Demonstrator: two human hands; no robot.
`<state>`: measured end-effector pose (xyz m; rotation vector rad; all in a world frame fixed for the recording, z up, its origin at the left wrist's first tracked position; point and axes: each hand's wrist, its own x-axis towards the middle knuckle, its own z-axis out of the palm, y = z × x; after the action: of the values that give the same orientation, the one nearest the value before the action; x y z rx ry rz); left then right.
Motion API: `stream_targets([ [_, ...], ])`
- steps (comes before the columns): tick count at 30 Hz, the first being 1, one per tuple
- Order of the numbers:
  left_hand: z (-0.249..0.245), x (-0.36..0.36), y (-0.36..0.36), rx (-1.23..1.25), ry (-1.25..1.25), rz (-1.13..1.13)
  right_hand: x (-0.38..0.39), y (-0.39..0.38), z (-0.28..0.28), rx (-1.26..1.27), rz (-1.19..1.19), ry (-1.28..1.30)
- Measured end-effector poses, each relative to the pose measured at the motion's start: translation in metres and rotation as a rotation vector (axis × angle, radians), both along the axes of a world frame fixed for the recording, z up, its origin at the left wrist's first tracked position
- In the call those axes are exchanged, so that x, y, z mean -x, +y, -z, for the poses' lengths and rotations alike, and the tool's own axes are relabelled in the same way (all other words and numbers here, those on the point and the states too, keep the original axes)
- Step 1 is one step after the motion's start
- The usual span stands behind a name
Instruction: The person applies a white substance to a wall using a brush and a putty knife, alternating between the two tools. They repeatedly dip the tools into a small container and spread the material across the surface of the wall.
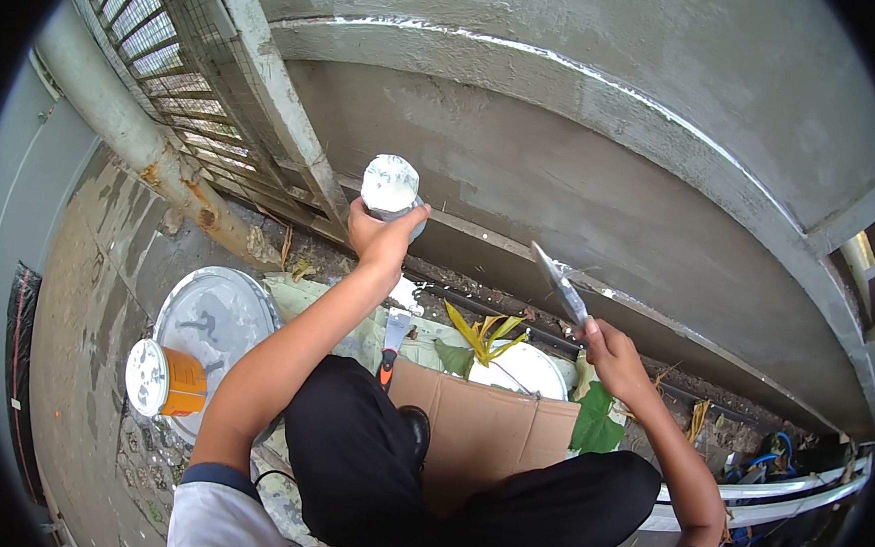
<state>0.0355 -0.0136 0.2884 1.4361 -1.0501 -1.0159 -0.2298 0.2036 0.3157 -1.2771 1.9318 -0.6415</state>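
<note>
My left hand (385,238) is wrapped round a small tub (391,183) with a white, grey-smeared round top, held up in front of the wall. In my right hand (611,356) is a putty knife (561,285), gripped by its handle, its grey-smeared blade angled up and left toward the wall. The tub and the blade are well apart. Below my left forearm lies a scraper (391,343) with a black and red handle, its tip at the cardboard edge.
The grey wall (524,169) curves across the front. A large grey bucket (267,303) stands at left, an orange tub (185,382) with a white lid overlapping it. Cardboard (498,433) lies between my legs, near a white round lid (527,371) and leaves (599,422). A rusty pipe (178,182) rises at left.
</note>
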Motion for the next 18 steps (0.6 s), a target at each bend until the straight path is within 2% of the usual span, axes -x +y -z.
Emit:
stream_targets([
  [4, -0.004, -0.009, 0.000, 0.000, -0.008, -0.065, -0.030, -0.035, -0.007, 0.226, -0.104, 0.107],
  [8, -0.002, -0.026, -0.005, 0.106, -0.049, -0.130, -0.048, -0.087, 0.020, 0.318, -0.203, 0.104],
  [10, -0.004, -0.029, -0.004, 0.098, -0.064, -0.161, -0.062, -0.113, 0.028, 0.298, -0.269, 0.266],
  [14, -0.005, -0.029, -0.004, 0.071, -0.057, -0.161, -0.076, -0.139, 0.047, 0.346, -0.144, 0.310],
  [16, -0.007, -0.027, -0.003, 0.065, -0.075, -0.165, -0.066, -0.129, 0.049, 0.382, -0.050, 0.180],
  [18, -0.012, -0.024, 0.000, 0.056, -0.021, -0.112, -0.047, -0.105, 0.040, 0.217, -0.028, 0.137],
])
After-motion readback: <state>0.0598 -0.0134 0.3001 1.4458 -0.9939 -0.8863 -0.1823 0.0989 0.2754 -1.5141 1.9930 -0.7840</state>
